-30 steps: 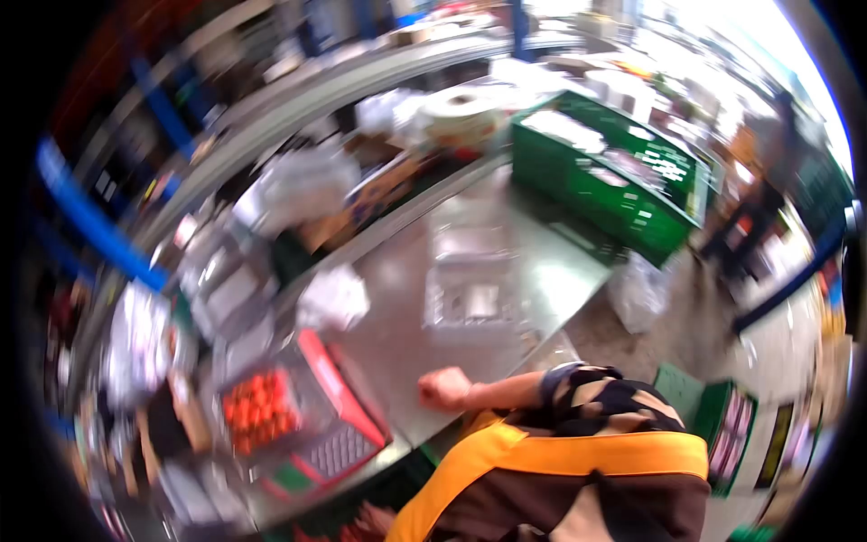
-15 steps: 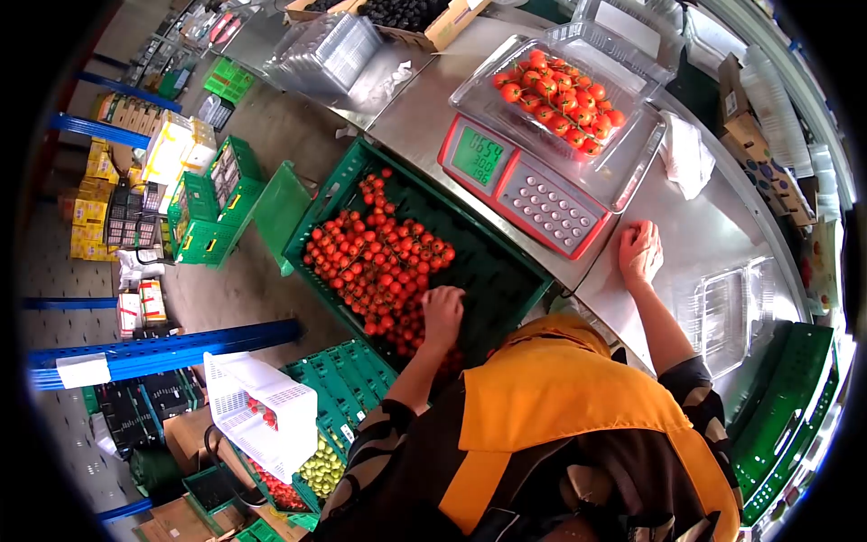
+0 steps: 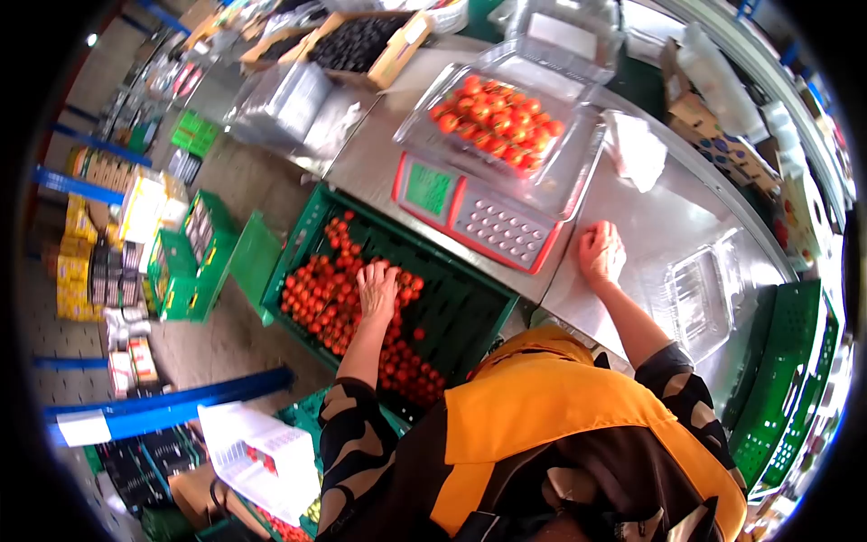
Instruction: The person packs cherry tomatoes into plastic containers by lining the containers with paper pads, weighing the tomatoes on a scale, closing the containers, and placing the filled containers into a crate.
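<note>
My left hand [image 3: 377, 289] is over the cherry tomatoes [image 3: 316, 296] in a green crate [image 3: 492, 316], its slightly spread fingers touching the top of the heap. On the steel table, my right hand [image 3: 601, 253] rests with its fingers curled in and nothing visible in them. Just left of that hand stands a red and grey scale [image 3: 501, 226] with a lit green display. On the scale's pan sits a clear plastic punnet [image 3: 551, 167] filled with vine tomatoes [image 3: 497, 122], its lid [image 3: 578, 50] folded open at the back.
An empty clear punnet [image 3: 700, 298] lies right of my right hand. White tissue [image 3: 635, 149] is behind the scale. Stacked clear punnets [image 3: 280, 104] and a box of dark berries [image 3: 366, 45] stand far left. Green crates [image 3: 781, 388] line the right edge.
My left hand has moved forward and left across the tomatoes, its fingers now stretched further. My right hand remains on the table beside the scale. The camera view has shifted.
</note>
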